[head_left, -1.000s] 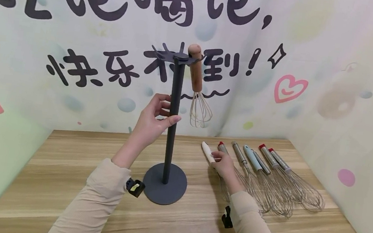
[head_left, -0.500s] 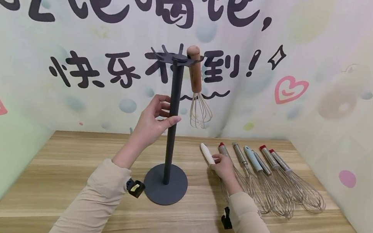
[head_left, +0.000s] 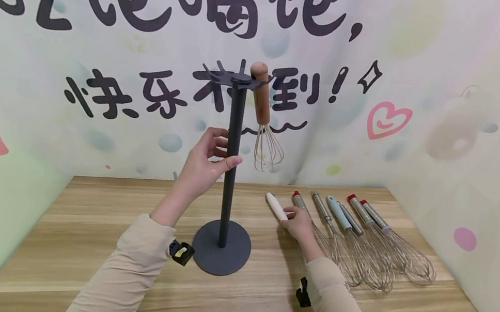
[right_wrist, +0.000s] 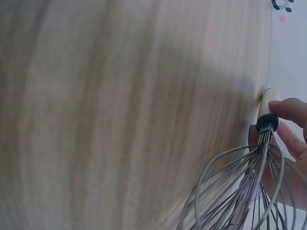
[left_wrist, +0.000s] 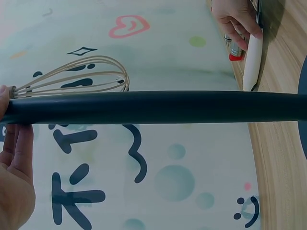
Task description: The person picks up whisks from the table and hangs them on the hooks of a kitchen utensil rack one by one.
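Note:
My left hand (head_left: 204,163) grips the dark upright pole of a whisk stand (head_left: 228,195), thumb in front and fingers behind. From a hook on the stand's top hangs a whisk with a wooden handle (head_left: 263,100), its wires downward. On the right, my right hand (head_left: 300,224) pinches a white-handled whisk (head_left: 276,206) at the lower part of its handle. The right wrist view shows thumb and fingers around the handle (right_wrist: 265,103), just above its dark collar, with the wire loops (right_wrist: 244,187) spreading toward the camera. In the head view the hand and forearm hide most of those wires.
Several more whisks lie side by side at the right, among them one with a light blue handle (head_left: 339,212) and a red-tipped one (head_left: 360,209). The stand's round base (head_left: 205,254) rests on the wooden table (head_left: 105,232). A printed wall (head_left: 143,111) rises behind.
My right hand has closed more firmly on the white handle, and the whisk has shifted slightly left and away from the others. My left hand keeps its hold on the pole.

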Tool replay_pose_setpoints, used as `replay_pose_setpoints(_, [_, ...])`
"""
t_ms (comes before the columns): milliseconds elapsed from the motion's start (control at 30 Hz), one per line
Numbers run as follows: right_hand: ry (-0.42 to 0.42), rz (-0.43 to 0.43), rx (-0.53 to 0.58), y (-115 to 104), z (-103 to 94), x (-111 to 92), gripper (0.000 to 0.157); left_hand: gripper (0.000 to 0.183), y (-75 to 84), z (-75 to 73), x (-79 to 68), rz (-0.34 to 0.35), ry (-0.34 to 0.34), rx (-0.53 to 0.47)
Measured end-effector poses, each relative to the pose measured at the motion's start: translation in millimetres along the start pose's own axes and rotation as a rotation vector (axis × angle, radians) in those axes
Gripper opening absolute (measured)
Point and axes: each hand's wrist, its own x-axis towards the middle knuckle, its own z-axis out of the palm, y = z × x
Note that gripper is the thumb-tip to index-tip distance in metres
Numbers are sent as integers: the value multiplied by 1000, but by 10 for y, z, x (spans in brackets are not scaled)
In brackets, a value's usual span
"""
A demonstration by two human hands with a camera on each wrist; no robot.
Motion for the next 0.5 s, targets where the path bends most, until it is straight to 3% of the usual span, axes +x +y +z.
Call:
replay_pose_setpoints(300, [-29, 38, 67, 16, -30, 67, 39, 47, -9, 11, 3, 12, 8, 2])
replay_pose_setpoints(500, [-11, 18, 110, 25, -56, 110, 42, 47, -16, 13, 3, 17, 10, 1])
